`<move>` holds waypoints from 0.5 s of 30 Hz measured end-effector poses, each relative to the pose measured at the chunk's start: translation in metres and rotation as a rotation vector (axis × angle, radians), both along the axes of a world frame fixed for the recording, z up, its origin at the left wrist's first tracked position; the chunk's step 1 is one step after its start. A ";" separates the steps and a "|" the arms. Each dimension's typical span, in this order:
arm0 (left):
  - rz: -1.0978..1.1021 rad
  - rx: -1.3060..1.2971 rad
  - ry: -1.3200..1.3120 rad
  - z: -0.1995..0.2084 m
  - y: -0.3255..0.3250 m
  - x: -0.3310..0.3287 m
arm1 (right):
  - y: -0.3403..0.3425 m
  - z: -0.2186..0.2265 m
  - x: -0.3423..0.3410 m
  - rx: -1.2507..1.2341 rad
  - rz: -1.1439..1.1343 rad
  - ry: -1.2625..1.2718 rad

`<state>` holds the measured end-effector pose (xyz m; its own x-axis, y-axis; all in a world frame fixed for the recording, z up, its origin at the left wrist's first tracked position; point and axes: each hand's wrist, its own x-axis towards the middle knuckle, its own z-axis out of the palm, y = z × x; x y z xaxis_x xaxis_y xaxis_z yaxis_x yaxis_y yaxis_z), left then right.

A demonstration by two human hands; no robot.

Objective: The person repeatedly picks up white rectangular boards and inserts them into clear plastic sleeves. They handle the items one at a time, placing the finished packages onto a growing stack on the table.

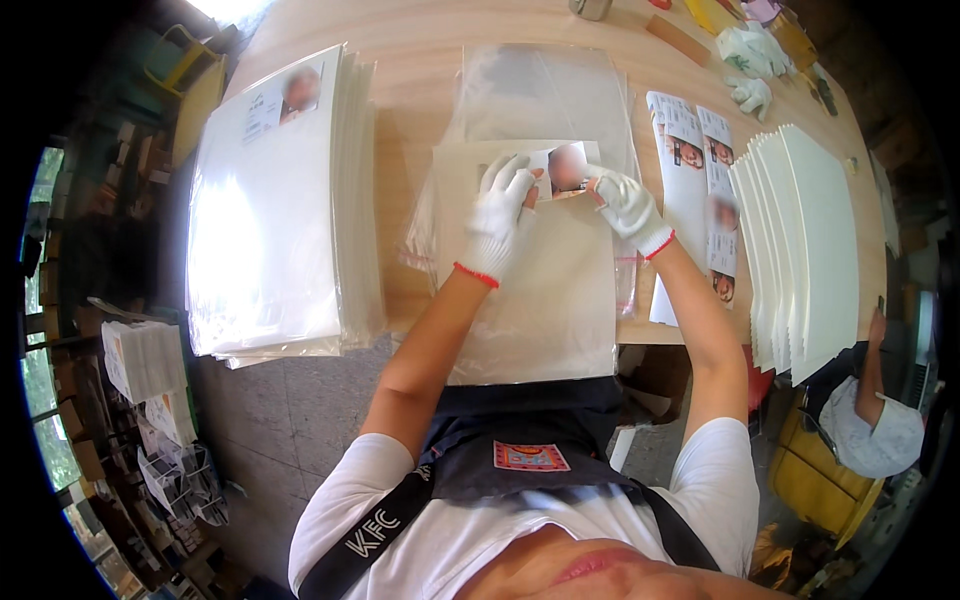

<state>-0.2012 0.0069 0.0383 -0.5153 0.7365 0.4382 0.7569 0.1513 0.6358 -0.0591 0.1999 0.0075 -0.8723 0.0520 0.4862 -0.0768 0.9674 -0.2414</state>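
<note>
Wooden table (405, 125) carries bagged stack (265, 200) left, pale boards (818, 240) right, probably for reach. Photo label (566, 168) lies over the middle sheet (555, 285); gloved left hand (502, 208) and right hand (628, 208) sit at its opposite edges, apparently for alignment; can't tell whether either pinches.

The left hand (500, 215) hides some of the left side of the picture card (567, 167), and the portrait on it is blurred. Whether the right hand's (625, 205) fingers (608, 195) pinch the card or only rest there is hard to tell. The pale sheet (530, 290) covers the lower part of the clear bags (530, 90). Lettering on the printed strips (683, 215) is too small to read. The top edge cuts off a container (590, 8), and the boxes (75, 410) at left fade into the dark rim
</note>
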 end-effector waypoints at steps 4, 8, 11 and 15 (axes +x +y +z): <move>0.069 -0.362 0.245 -0.022 0.002 -0.012 | 0.002 0.001 0.004 0.080 0.014 -0.071; 0.045 -0.430 0.236 -0.029 -0.001 -0.013 | -0.001 0.031 0.006 0.143 0.087 -0.245; 0.041 -0.457 0.263 -0.029 -0.004 -0.013 | -0.003 0.054 0.004 0.094 -0.127 -0.459; 0.033 -0.456 0.267 -0.028 -0.003 -0.011 | -0.017 0.052 -0.016 -0.101 -0.251 -0.015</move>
